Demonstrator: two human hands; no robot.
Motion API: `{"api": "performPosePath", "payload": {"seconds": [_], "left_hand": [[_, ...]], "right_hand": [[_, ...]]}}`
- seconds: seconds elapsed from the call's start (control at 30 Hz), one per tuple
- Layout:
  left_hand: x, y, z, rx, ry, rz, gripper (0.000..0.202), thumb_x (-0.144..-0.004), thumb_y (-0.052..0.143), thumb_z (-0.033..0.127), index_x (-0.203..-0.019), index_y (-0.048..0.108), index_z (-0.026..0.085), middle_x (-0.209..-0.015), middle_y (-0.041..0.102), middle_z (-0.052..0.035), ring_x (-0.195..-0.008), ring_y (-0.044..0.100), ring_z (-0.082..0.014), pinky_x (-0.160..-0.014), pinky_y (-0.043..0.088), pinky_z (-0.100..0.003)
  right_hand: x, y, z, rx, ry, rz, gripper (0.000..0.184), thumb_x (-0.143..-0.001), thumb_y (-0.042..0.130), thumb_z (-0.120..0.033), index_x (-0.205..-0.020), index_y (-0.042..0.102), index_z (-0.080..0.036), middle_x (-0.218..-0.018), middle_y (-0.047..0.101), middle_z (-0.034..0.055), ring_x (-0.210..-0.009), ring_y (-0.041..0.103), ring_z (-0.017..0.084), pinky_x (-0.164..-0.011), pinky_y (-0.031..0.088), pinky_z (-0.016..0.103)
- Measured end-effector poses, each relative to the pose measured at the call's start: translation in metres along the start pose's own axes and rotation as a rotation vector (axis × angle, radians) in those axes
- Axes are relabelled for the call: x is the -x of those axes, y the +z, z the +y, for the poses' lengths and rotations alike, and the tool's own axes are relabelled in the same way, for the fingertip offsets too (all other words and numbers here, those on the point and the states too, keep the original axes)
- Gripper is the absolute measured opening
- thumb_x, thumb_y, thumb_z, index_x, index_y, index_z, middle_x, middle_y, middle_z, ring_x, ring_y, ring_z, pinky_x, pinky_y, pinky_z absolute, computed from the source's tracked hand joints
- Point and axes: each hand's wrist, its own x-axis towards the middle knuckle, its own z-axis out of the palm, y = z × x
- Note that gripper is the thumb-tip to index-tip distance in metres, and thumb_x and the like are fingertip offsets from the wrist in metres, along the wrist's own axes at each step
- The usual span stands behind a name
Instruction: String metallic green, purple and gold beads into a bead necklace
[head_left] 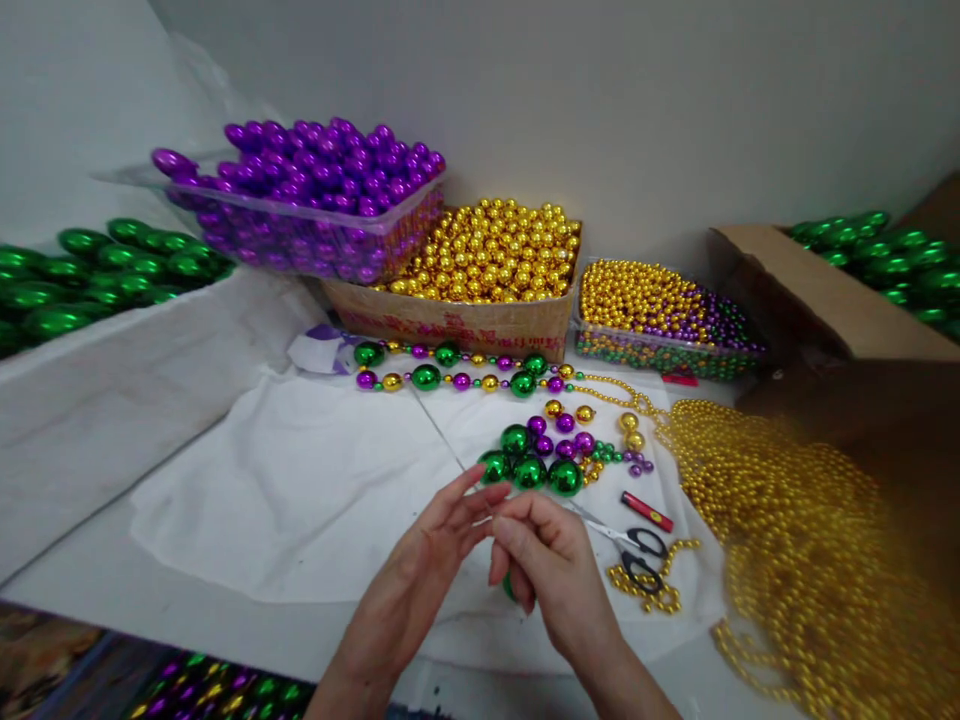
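Over a white cloth (247,500), the left hand (424,555) holds its fingers loosely apart beside the right hand (551,560), whose thumb and forefinger pinch together; anything between them cannot be made out. Just beyond sit glossy round green beads (529,471). Black-handled metal scissors (625,540) lie rightward, where heaped gold bead strands (810,540) crowd the table; behind, a brown cardboard box (457,317) stands.

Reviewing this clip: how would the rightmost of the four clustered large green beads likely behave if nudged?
The rightmost large green bead would probably roll, being round. Its glossy surface suggests it may feel slippery. The white cloth beneath might slow it a little.
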Motion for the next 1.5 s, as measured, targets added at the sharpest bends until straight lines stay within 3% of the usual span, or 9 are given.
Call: {"api": "performPosePath", "payload": {"seconds": [0.17, 0.3, 0.5, 0.7, 0.9, 1.03, 1.17, 1.3, 1.5], "left_hand": [[-0.002, -0.003, -0.024, -0.507, -0.184, -0.271, 0.035, -0.081, 0.059, 0.044, -0.104, 0.065, 0.018, -0.094, 0.064, -0.0061, -0.091, 0.056, -0.0224, -0.081, 0.042, -0.031], [-0.010, -0.011, -0.040, -0.950, -0.234, -0.259, 0.022, -0.084, 0.055, 0.035, -0.094, 0.066, 0.019, -0.080, 0.062, -0.0017, -0.079, 0.057, -0.0184, -0.075, 0.042, -0.029], [-0.051, 0.010, -0.050, -1.187, 0.132, -0.193, 0.021, -0.084, 0.050, 0.022, -0.100, 0.064, 0.021, -0.107, 0.061, -0.0066, -0.103, 0.053, -0.0224, -0.091, 0.038, -0.035], [-0.128, 0.065, -0.090, -1.332, 0.358, -0.393, 0.022, -0.084, 0.046, 0.014, -0.078, 0.067, 0.017, -0.083, 0.062, -0.0119, -0.092, 0.049, -0.0278, -0.092, 0.030, -0.044], [-0.156, 0.078, -0.122, -1.319, 0.393, -0.411, 0.023, -0.074, 0.046, 0.000, -0.071, 0.064, 0.015, -0.074, 0.057, -0.0134, -0.095, 0.045, -0.0296, -0.100, 0.019, -0.049], [-0.143, 0.073, -0.087, -1.125, 0.275, -0.342, 0.013, -0.081, 0.054, 0.015, -0.083, 0.066, 0.016, -0.088, 0.061, -0.0112, -0.096, 0.049, -0.0269, -0.094, 0.031, -0.044], [-0.110, 0.045, -0.051, -0.401, -0.045, -0.089, 0.016, -0.079, 0.064, 0.024, -0.093, 0.067, 0.016, -0.088, 0.063, -0.0056, -0.080, 0.057, -0.0171, -0.080, 0.044, -0.032], [-0.074, 0.005, -0.051, 0.190, -0.279, 0.125, 0.019, -0.075, 0.068, 0.014, -0.094, 0.068, 0.013, -0.084, 0.064, -0.0045, -0.076, 0.060, -0.0116, -0.083, 0.048, -0.029], [-0.054, -0.022, -0.063, 0.430, -0.309, 0.191, 0.019, -0.079, 0.062, 0.006, -0.097, 0.066, 0.010, -0.092, 0.066, -0.0069, -0.074, 0.061, -0.0091, -0.079, 0.052, -0.024]], "right_hand": [[-0.001, -0.014, -0.008, -0.352, -0.050, 0.040, 0.016, -0.083, 0.063, -0.030, -0.078, 0.057, -0.016, -0.049, 0.052, -0.0066, -0.032, 0.023, 0.001, -0.030, 0.018, 0.013], [0.015, -0.065, -0.003, -0.462, -0.080, 0.271, 0.014, -0.080, 0.068, -0.027, -0.079, 0.058, -0.016, -0.052, 0.048, -0.0071, -0.038, 0.026, 0.001, -0.035, 0.023, 0.011], [0.040, -0.119, 0.038, -0.433, -0.025, 0.518, 0.028, -0.074, 0.073, -0.029, -0.097, 0.061, -0.018, -0.055, 0.049, -0.0066, -0.044, 0.034, 0.003, -0.040, 0.028, 0.012], [0.055, -0.120, 0.055, -0.386, 0.033, 0.540, 0.031, -0.073, 0.073, -0.036, -0.098, 0.060, -0.021, -0.055, 0.047, -0.0068, -0.045, 0.033, 0.004, -0.042, 0.027, 0.015], [0.060, -0.122, 0.050, -0.411, 0.037, 0.575, 0.030, -0.075, 0.072, -0.035, -0.098, 0.061, -0.020, -0.057, 0.044, -0.0063, -0.048, 0.033, 0.005, -0.044, 0.029, 0.016], [0.061, -0.123, 0.051, -0.346, 0.058, 0.579, 0.033, -0.074, 0.073, -0.039, -0.098, 0.062, -0.020, -0.055, 0.046, -0.0056, -0.046, 0.032, 0.005, -0.041, 0.028, 0.015], [0.062, -0.118, 0.050, -0.132, 0.094, 0.561, 0.038, -0.072, 0.073, -0.045, -0.096, 0.065, -0.017, -0.050, 0.047, -0.0042, -0.042, 0.030, 0.004, -0.038, 0.021, 0.015], [0.068, -0.106, 0.051, 0.075, 0.164, 0.498, 0.044, -0.070, 0.070, -0.050, -0.096, 0.068, -0.014, -0.046, 0.046, -0.0033, -0.039, 0.030, 0.006, -0.037, 0.018, 0.017], [0.081, -0.093, 0.053, 0.254, 0.203, 0.495, 0.043, -0.067, 0.071, -0.051, -0.089, 0.072, -0.015, -0.044, 0.039, -0.0040, -0.041, 0.031, 0.007, -0.039, 0.018, 0.019]]}}
